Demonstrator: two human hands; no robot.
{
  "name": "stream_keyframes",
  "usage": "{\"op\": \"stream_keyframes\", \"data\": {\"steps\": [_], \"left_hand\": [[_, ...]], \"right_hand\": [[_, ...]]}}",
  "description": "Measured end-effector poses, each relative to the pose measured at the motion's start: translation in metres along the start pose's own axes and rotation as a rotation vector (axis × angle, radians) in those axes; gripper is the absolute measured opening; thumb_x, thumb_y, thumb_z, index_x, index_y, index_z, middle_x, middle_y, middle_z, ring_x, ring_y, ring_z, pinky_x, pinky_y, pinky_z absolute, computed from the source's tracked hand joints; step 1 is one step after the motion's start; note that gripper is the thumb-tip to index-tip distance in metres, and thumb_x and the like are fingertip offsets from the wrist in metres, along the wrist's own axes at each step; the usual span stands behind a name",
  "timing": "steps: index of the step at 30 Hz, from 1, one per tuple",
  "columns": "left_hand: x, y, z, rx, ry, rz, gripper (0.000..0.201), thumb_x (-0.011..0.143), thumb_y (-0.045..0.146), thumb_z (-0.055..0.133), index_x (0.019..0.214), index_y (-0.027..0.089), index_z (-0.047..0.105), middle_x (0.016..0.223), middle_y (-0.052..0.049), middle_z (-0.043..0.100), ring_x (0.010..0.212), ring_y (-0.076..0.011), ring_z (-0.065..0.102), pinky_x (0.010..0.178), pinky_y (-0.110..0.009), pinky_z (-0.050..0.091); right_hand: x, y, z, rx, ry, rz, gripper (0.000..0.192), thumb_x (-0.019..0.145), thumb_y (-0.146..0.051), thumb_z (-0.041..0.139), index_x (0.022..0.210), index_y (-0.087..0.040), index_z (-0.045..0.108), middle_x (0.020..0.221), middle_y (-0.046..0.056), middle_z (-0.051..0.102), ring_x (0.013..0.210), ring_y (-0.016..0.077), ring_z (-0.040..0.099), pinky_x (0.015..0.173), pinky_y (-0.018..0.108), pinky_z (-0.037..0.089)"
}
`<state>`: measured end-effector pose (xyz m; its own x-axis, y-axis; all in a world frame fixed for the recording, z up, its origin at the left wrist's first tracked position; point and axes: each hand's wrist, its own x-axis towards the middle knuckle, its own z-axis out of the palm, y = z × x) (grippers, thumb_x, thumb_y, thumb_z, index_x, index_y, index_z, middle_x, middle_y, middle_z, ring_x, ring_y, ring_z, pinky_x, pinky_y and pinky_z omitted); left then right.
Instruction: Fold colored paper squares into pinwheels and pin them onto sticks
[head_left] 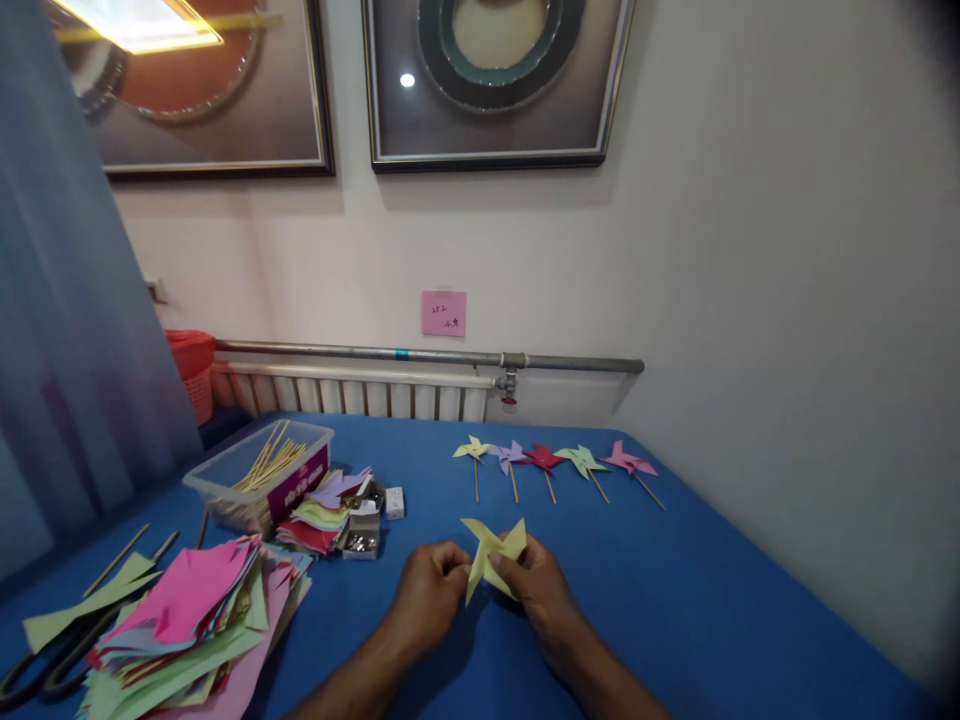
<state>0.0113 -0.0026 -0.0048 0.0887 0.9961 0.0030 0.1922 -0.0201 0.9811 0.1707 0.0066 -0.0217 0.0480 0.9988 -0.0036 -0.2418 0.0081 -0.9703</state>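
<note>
A pale yellow paper pinwheel (489, 549) is held above the blue table between my two hands. My right hand (534, 575) grips it from the right, the thumb pressed near its centre and the fingers behind. At its left edge, my left hand (436, 583) has thumb and forefinger pinched together on or beside a blade; whether something small sits in that pinch cannot be made out. No stick shows on this pinwheel. Beyond the hands lie several finished-looking pinwheels on sticks, among them a red one (544, 458) and a pink one (630, 459).
On the left, a clear plastic box (202, 478) holds wooden sticks. Beside it are cut paper pieces (311, 528) and a small box of metal pins (361, 543). Nearer lie a stack of coloured paper (195, 600) and dark-handled scissors (71, 660). A radiator (352, 393) stands behind the table.
</note>
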Motion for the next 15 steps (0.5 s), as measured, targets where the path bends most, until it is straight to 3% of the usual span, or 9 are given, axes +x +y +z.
{"op": "stream_keyframes", "data": {"steps": [15], "left_hand": [[0.0, 0.003, -0.001, 0.033, 0.022, -0.059, 0.013, 0.072, 0.025, 0.058, 0.064, 0.017, 0.063, 0.054, 0.003, 0.052, 0.05, -0.0104, 0.039, 0.051, -0.023, 0.029]], "right_hand": [[0.009, 0.011, -0.006, -0.014, -0.003, 0.03, 0.049, 0.052, -0.05, 0.09, 0.081, -0.02, 0.065, 0.063, -0.003, 0.062, 0.056, 0.0148, 0.052, 0.056, 0.027, 0.04]]}}
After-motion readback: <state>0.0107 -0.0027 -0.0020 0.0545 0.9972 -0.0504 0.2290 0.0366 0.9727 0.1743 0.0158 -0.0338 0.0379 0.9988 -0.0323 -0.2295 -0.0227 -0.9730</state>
